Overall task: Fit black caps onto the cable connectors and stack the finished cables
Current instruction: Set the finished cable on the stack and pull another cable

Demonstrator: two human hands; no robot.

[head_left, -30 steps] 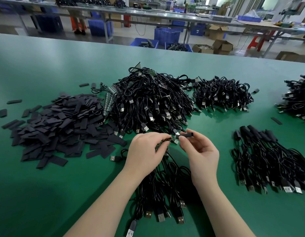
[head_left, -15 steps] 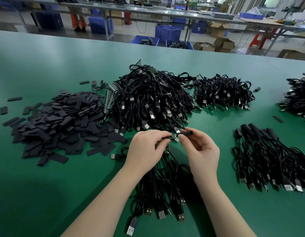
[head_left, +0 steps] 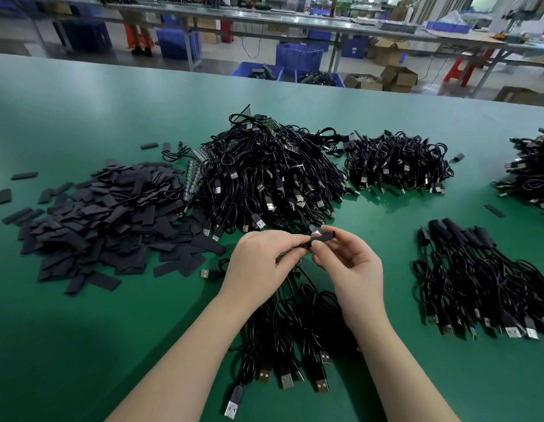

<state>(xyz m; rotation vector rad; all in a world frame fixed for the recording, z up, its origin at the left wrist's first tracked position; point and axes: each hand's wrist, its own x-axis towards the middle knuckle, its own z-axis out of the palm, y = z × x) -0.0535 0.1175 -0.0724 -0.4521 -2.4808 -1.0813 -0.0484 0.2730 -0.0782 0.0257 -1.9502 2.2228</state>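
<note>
My right hand (head_left: 346, 263) pinches a black cap (head_left: 325, 237) between thumb and forefinger, its open end turned toward the connector (head_left: 304, 246) that my left hand (head_left: 261, 263) holds in a closed grip; cap and connector meet just above the desk (head_left: 81, 345), in front of me, but I cannot tell whether the cap is seated yet. I judge this to be the fitting step, mid-cycle. The cable from that connector trails down to a small bunch of cables (head_left: 298, 339) lying between my forearms, plugs bare toward me, apparently waiting for caps. To my right, a neat stack of finished cables (head_left: 490, 281) lies with capped ends pointing away, so a fair batch looks done. Much more seems left: a large tangled heap of cables (head_left: 270, 181) sits just beyond my hands, a smaller heap (head_left: 398, 166) to its right, another pile (head_left: 532, 175) at the far right edge. A broad mound of loose caps (head_left: 106, 220) spreads on my left, with a few strays around it. By my reckoning, the job is well short of halfway.
</note>
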